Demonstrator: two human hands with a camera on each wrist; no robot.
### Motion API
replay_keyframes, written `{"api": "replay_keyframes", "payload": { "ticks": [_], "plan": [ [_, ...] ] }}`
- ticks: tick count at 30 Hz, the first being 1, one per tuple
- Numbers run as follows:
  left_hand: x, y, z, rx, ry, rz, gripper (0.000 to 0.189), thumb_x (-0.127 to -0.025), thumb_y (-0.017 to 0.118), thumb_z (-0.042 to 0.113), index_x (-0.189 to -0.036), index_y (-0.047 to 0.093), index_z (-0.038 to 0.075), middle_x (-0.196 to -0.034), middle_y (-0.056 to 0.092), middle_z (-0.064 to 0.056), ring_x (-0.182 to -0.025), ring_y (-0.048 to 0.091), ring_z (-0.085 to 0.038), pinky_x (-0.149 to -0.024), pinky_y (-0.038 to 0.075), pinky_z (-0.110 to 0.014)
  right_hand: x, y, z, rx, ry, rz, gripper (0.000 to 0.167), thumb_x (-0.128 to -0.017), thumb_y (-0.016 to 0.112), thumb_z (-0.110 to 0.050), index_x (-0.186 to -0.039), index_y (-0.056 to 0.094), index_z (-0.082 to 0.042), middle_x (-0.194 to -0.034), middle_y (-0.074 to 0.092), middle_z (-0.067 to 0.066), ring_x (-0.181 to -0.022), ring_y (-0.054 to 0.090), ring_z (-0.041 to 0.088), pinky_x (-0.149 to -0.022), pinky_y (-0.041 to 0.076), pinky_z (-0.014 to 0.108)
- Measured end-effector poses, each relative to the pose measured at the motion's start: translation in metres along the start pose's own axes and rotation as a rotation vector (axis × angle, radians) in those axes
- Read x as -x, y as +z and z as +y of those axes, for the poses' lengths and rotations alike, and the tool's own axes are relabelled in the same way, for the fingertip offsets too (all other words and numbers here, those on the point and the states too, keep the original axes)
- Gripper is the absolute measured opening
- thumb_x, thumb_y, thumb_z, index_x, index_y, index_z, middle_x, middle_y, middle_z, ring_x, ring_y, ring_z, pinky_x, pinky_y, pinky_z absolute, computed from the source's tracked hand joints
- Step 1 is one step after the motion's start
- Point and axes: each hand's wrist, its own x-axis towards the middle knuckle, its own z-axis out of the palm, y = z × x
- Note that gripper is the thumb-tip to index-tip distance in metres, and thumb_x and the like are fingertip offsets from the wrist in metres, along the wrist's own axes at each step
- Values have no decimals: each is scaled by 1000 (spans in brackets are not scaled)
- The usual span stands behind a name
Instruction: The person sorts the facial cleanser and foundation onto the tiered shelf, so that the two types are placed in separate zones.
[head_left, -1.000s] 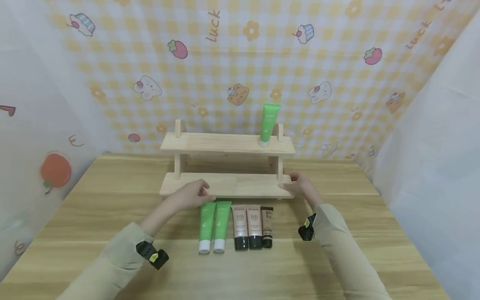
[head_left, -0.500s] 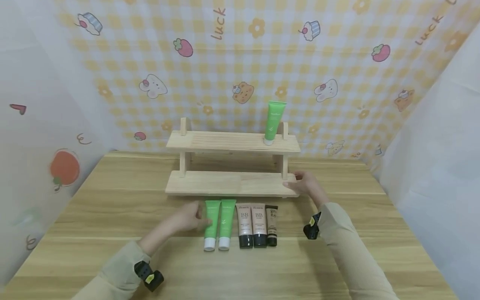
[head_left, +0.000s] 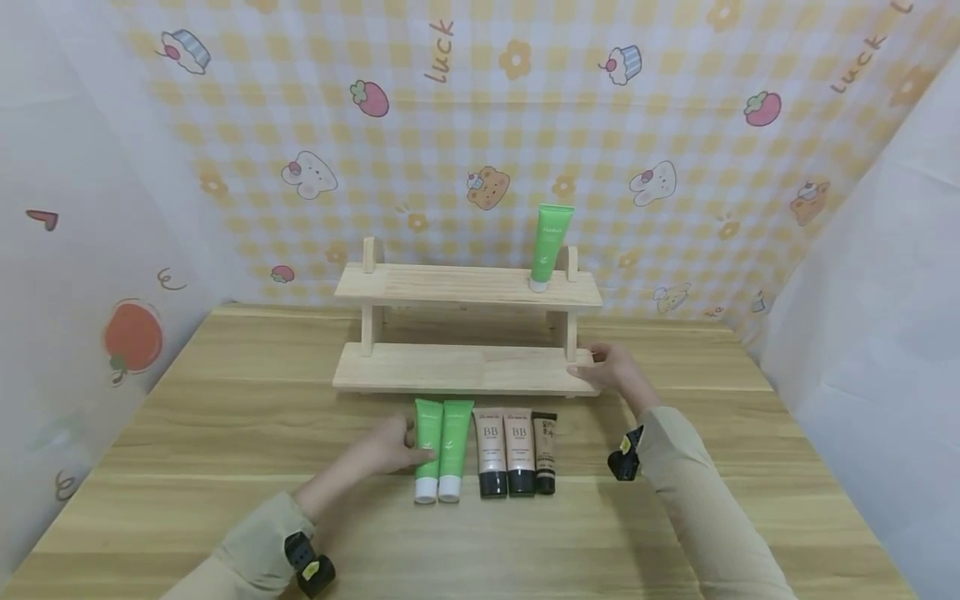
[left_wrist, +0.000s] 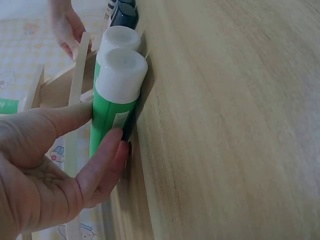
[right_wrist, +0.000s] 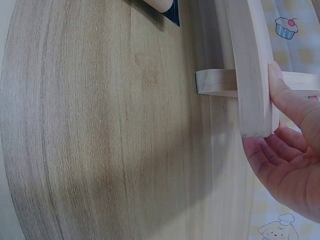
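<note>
My left hand (head_left: 390, 444) pinches the leftmost green squeeze tube (head_left: 430, 429), which lies on the table with its white cap toward me. In the left wrist view the thumb is on one side of the green tube (left_wrist: 105, 117) and the fingers on the other. A second green squeeze tube (head_left: 454, 437) lies right beside it. My right hand (head_left: 615, 373) grips the right end of the wooden shelf's lower board (head_left: 465, 368). The right wrist view shows my thumb over the board (right_wrist: 252, 75) and the fingers beneath it.
Two pinkish BB cream tubes (head_left: 491, 450) and a smaller black-capped tube (head_left: 545, 454) lie in a row to the right of the green ones. A third green tube (head_left: 551, 246) stands cap-down on the shelf's upper board (head_left: 450, 284). A patterned cloth (head_left: 420, 125) hangs behind.
My left hand has come down from the lower board's front edge to the leftmost green tube and taken hold of it. That tube has shifted closer to its neighbour. My right hand stays put.
</note>
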Motion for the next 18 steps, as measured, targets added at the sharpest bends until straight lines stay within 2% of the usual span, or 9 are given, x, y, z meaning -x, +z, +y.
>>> {"api": "replay_keyframes", "payload": {
  "ticks": [8,13,18],
  "plan": [
    [0,3,1,71,-22,-28,23,-77,70,13,-92,59,-2,-70,60,-8,-61,56,-15,-54,50,-24,-1,-2,1,16,5,-6,75,-82,66,-38,-136,35,5,-133,44,26,-121,45,38,-104,38,45],
    [0,2,1,71,-40,-55,18,-79,68,14,-85,59,-1,-69,61,-9,-59,59,-15,-54,54,-25,-1,-1,1,11,0,-7,75,-82,66,-37,-135,35,5,-132,45,27,-120,46,38,-104,39,45],
    [0,2,1,102,-69,-86,18,-80,67,14,-86,59,-2,-74,61,-10,-60,62,-16,-56,56,-25,-2,0,1,-17,2,-11,73,-82,66,-36,-134,37,5,-131,46,26,-119,47,37,-103,41,43]
  ]
}}
